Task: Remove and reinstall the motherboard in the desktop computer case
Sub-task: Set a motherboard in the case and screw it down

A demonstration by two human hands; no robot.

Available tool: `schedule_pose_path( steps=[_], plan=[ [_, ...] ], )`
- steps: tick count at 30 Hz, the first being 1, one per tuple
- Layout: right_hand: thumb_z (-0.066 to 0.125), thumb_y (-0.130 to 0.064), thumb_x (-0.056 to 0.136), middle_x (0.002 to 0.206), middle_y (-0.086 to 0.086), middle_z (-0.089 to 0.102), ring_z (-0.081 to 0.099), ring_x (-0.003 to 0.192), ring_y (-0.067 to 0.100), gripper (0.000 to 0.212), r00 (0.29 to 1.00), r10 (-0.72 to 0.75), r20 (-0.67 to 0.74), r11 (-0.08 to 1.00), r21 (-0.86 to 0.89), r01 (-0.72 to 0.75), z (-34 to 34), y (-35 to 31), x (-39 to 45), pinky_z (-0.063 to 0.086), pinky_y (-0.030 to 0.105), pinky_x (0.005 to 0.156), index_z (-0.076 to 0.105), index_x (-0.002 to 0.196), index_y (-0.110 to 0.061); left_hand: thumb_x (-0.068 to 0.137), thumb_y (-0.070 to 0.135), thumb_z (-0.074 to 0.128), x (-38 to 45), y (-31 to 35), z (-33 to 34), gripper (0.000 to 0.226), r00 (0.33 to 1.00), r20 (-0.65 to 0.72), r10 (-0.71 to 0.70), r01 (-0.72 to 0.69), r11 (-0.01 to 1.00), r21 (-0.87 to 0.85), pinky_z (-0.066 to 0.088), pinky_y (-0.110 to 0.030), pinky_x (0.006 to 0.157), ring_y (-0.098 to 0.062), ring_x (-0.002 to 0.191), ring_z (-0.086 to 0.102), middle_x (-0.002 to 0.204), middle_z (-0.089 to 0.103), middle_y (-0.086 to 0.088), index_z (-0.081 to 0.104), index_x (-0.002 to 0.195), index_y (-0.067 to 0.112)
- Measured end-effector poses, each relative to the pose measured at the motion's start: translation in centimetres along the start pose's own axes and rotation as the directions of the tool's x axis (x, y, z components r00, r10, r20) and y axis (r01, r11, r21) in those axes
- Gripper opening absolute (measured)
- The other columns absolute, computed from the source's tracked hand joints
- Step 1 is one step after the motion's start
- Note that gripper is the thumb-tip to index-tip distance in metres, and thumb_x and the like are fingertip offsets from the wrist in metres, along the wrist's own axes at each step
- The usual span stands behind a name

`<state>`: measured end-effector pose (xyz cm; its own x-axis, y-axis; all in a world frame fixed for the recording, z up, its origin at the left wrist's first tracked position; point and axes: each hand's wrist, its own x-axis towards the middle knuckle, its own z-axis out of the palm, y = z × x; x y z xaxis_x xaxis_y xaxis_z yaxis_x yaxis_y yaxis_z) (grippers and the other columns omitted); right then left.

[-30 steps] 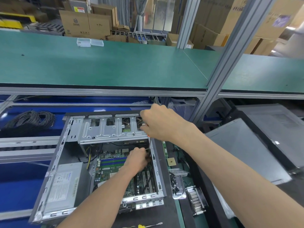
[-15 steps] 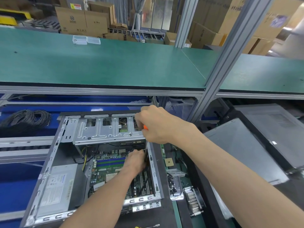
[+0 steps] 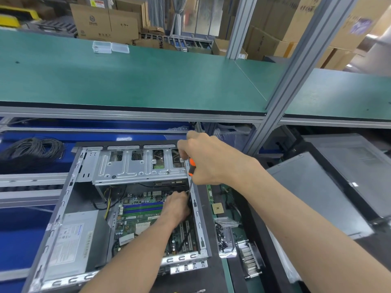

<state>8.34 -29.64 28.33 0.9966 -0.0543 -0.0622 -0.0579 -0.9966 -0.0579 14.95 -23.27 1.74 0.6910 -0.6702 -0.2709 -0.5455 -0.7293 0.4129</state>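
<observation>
Our right hand (image 3: 203,159) grips the screwdriver (image 3: 191,166); our left hand (image 3: 176,205) steadies its tip, grip unclear, on the motherboard (image 3: 139,216), which sits inside the case (image 3: 63,208), probably mid-screwing.

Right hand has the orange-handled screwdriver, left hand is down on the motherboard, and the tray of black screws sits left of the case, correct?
No: in the head view, the tray of black screws sits right of the case. The rest is correct.

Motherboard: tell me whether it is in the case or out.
In. The motherboard lies inside the open case, below the drive cage, with the left hand on it.
</observation>
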Motion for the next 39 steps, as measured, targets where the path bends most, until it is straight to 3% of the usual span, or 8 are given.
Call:
schedule_pose_path(
  steps=[3, 9, 14, 17, 23, 26, 31, 39],
  plan=[
    [0.060, -0.041, 0.094, 0.072, -0.002, 0.026, 0.044, 0.077, 0.031, 0.033, 0.991, 0.081, -0.106, 0.987, -0.129, -0.094, 0.4, -0.7, 0.2, 0.034, 0.040, 0.063, 0.054, 0.110, -0.013, 0.087, -0.001, 0.057, 0.0, 0.0, 0.1, 0.023, 1.000, -0.008, -0.005, 0.004, 1.000, -0.030, 0.046, -0.034, 0.078, -0.029, 0.092, 0.054, 0.087, 0.047, -0.004, 0.061, 0.108, 0.006],
    [0.064, -0.006, 0.077, 0.099, 0.000, 0.046, 0.056, 0.086, 0.029, 0.019, 0.997, -0.051, 0.052, 0.999, 0.001, 0.051, 0.1, -0.7, 0.5, 0.049, 0.040, 0.069, 0.059, 0.092, -0.015, 0.082, -0.005, 0.053, 0.0, 0.4, -0.2, 0.022, 0.998, 0.016, -0.067, 0.068, 0.996, -0.049, 0.046, -0.033, 0.072, -0.031, 0.093, 0.059, 0.093, 0.057, -0.009, 0.061, 0.099, 0.006],
    [0.063, -0.043, 0.091, 0.076, -0.001, 0.028, 0.041, 0.073, 0.029, 0.036, 0.992, 0.071, -0.101, 0.990, -0.115, -0.083, 0.5, -0.6, 0.4, 0.037, 0.039, 0.062, 0.055, 0.104, -0.011, 0.084, -0.007, 0.054, -0.1, 0.9, -0.4, 0.022, 0.994, 0.050, -0.099, 0.103, 0.991, -0.082, 0.043, -0.027, 0.063, -0.018, 0.067, 0.051, 0.071, 0.047, 0.001, 0.051, 0.080, 0.015],
    [0.059, -0.024, 0.094, 0.077, 0.001, 0.035, 0.049, 0.080, 0.033, 0.018, 0.996, 0.057, -0.074, 0.995, -0.077, -0.063, 0.5, -0.4, 0.7, 0.041, 0.041, 0.065, 0.052, 0.101, -0.009, 0.087, -0.008, 0.055, -0.2, 0.9, -0.3, 0.026, 0.991, 0.067, -0.120, 0.126, 0.987, -0.103, 0.035, -0.021, 0.051, -0.010, 0.060, 0.044, 0.072, 0.048, 0.001, 0.046, 0.077, 0.015],
    [0.066, -0.011, 0.075, 0.092, 0.003, 0.042, 0.050, 0.076, 0.029, 0.028, 0.999, 0.022, -0.029, 0.999, 0.025, -0.022, 0.6, 0.0, 0.2, 0.045, 0.038, 0.059, 0.048, 0.096, -0.013, 0.090, 0.002, 0.054, 0.1, 0.9, -0.5, 0.019, 0.992, 0.079, -0.095, 0.102, 0.991, -0.086, 0.044, -0.031, 0.074, -0.034, 0.100, 0.063, 0.107, 0.065, -0.015, 0.062, 0.107, 0.004],
    [0.063, -0.015, 0.088, 0.077, 0.000, 0.031, 0.038, 0.070, 0.028, 0.028, 0.991, 0.069, -0.117, 0.996, -0.040, -0.074, 1.1, -0.1, 0.3, 0.029, 0.032, 0.048, 0.035, 0.096, -0.014, 0.090, 0.000, 0.054, -0.1, 0.8, -0.5, 0.019, 0.994, 0.085, -0.075, 0.080, 0.995, -0.062, 0.044, -0.029, 0.072, -0.031, 0.091, 0.061, 0.105, 0.065, -0.016, 0.061, 0.108, 0.002],
    [0.062, -0.006, 0.078, 0.091, 0.005, 0.051, 0.051, 0.083, 0.030, 0.026, 0.998, 0.017, -0.067, 0.999, 0.047, -0.014, 0.8, -0.2, 0.2, 0.047, 0.041, 0.068, 0.047, 0.098, -0.014, 0.090, -0.003, 0.057, -0.3, 0.9, -0.7, 0.012, 0.995, 0.074, -0.059, 0.062, 0.997, -0.035, 0.043, -0.026, 0.066, -0.022, 0.071, 0.051, 0.076, 0.051, -0.003, 0.060, 0.101, 0.002],
    [0.059, -0.014, 0.090, 0.081, 0.003, 0.039, 0.044, 0.075, 0.032, 0.021, 0.991, 0.008, -0.133, 1.000, -0.003, -0.009, 1.3, -0.7, -0.3, 0.041, 0.041, 0.061, 0.039, 0.094, -0.014, 0.091, -0.001, 0.056, -0.8, 1.0, -0.9, 0.016, 0.997, 0.073, -0.031, 0.032, 0.999, -0.023, 0.042, -0.024, 0.064, -0.016, 0.063, 0.048, 0.071, 0.049, -0.001, 0.051, 0.080, 0.009]
  ],
)
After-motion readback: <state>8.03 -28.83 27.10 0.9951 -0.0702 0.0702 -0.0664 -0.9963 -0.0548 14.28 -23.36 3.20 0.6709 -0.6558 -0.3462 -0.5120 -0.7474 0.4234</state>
